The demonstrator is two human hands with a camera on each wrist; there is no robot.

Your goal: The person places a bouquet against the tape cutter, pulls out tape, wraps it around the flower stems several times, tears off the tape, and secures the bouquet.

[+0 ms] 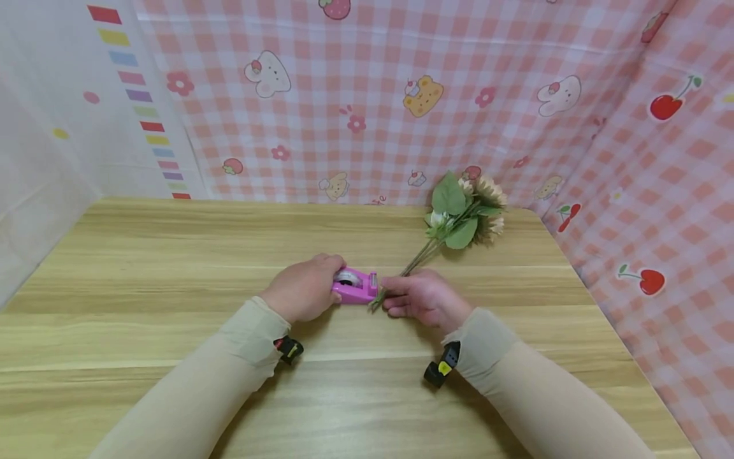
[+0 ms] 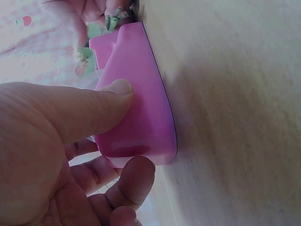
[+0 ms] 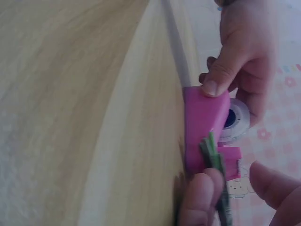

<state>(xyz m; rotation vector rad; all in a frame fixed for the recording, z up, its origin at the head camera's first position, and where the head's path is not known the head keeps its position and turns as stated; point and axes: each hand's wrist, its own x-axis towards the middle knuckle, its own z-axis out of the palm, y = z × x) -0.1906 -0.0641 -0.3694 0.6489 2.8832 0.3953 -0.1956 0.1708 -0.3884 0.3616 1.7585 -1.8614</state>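
Observation:
A pink tape dispenser (image 1: 357, 296) stands on the wooden table. My left hand (image 1: 304, 288) grips its rear end, the thumb (image 2: 101, 110) pressed along one side. A clear tape roll (image 3: 241, 123) sits in it, and its toothed cutter end points toward my right hand (image 1: 429, 301). Curled fingers (image 3: 200, 195) of that hand hold the stems (image 1: 420, 256) of an artificial flower bunch, their cut ends beside the dispenser's front. The right thumb (image 3: 273, 186) is apart from the stems. Pale flowers and green leaves (image 1: 450, 195) lie toward the back right.
The wooden table (image 1: 172, 287) meets a pink checked cloth (image 1: 321, 115) at the back and another on the right. A white cloth (image 1: 46, 127) hangs at the left. Each wrist wears a small black camera strap.

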